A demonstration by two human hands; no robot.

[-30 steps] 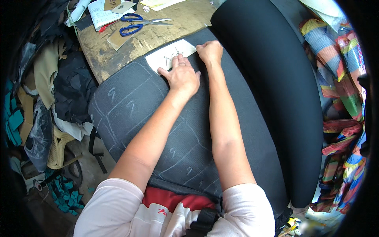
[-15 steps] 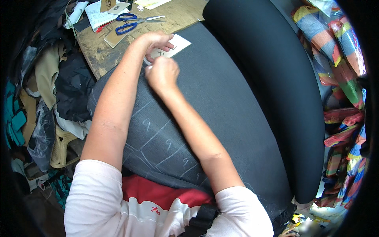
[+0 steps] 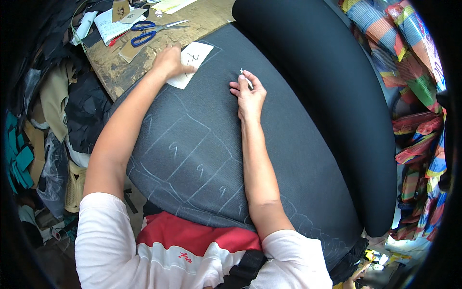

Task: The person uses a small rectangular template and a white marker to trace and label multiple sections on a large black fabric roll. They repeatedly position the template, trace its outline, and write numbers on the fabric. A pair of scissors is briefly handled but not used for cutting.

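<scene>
Dark grey fabric drapes over the table toward my body, marked with pale outlines and handwritten marks. At its far left edge my left hand grips a white card piece, thumb across its face and the other fingers curled by its left edge. A pale outline runs past the card's far right side. To the right, my right hand is raised over the fabric, apart from the card. Between its thumb and fingers is a thin white marking stick, tip pointing away from me.
A thick black fabric roll lies along the right side. Blue-handled scissors, papers and brown card pieces rest on the worn wooden table. Checked plastic bundles stand at right; cloth scraps crowd the left.
My right hand has moved right, away from the card, with the white stick. My left hand has shifted left and nearer with the card, now turned; more chalk outline shows.
</scene>
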